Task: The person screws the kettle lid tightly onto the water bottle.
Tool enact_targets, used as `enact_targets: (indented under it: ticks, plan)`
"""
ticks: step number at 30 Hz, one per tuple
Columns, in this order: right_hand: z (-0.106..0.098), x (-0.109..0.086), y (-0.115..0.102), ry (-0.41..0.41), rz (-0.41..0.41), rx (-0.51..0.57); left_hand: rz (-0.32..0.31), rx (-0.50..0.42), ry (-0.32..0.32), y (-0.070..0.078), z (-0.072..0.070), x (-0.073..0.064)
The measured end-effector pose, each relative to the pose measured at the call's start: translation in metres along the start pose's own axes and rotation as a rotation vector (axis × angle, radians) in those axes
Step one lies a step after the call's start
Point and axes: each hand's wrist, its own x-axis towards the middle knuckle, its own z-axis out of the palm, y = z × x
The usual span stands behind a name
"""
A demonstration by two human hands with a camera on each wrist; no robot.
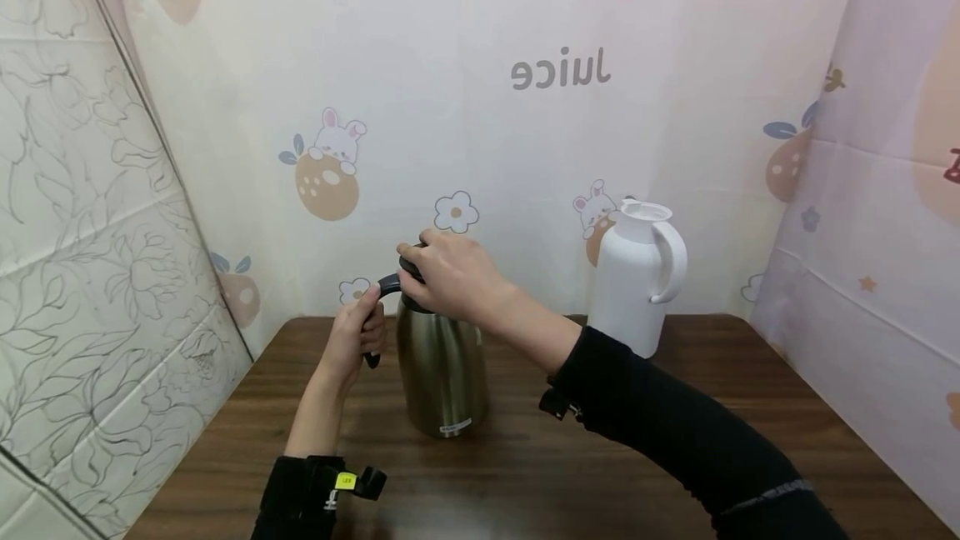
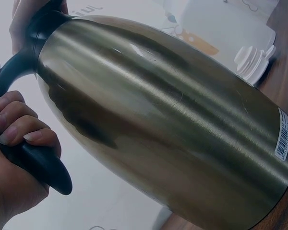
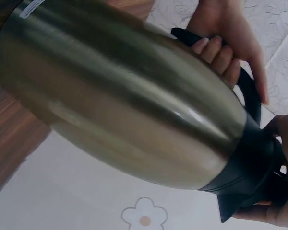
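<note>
Fingers on shiny, black-handled golden jug

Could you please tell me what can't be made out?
Black top of the metal jug: head view, mostly covered by the right hand.
Label print: head view, too small.
White jug, lower part: head view, partly behind right sleeve.
Left hand: left wrist view, cut off by left edge.

A black left sleeve and a black right sleeve are worn, the latter crossed by a thin grey band, while small black fittings are carried at the cuffs, the left marked by a yellow tag with dark lettering.
</note>
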Motion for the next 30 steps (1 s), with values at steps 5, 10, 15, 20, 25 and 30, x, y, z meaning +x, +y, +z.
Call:
enact_targets:
  ticks: [5,10,15,20,25,30]
  plan:
    - [-0.007,0.0,0.006,-0.148,-0.002,0.085,0.004,0.002,0.013,0.001,-0.002,-0.001]
    - [-0.009,0.0,0.019,-0.156,-0.09,0.112,0.004,0.004,0.01,0.001,-0.004,-0.002]
    - [-0.004,0.001,0.035,-0.042,-0.266,0.168,-0.008,0.007,0.009,0.0,-0.005,-0.002]
    - [0.002,0.003,0.048,0.038,-0.372,0.309,0.001,0.005,0.006,-0.001,-0.004,-0.001]
    - [0.008,0.005,0.051,0.025,-0.38,0.388,0.005,-0.001,0.005,-0.001,-0.003,0.0]
    - [0.014,0.004,0.05,0.033,-0.372,0.425,0.011,0.003,-0.005,0.0,-0.002,0.001]
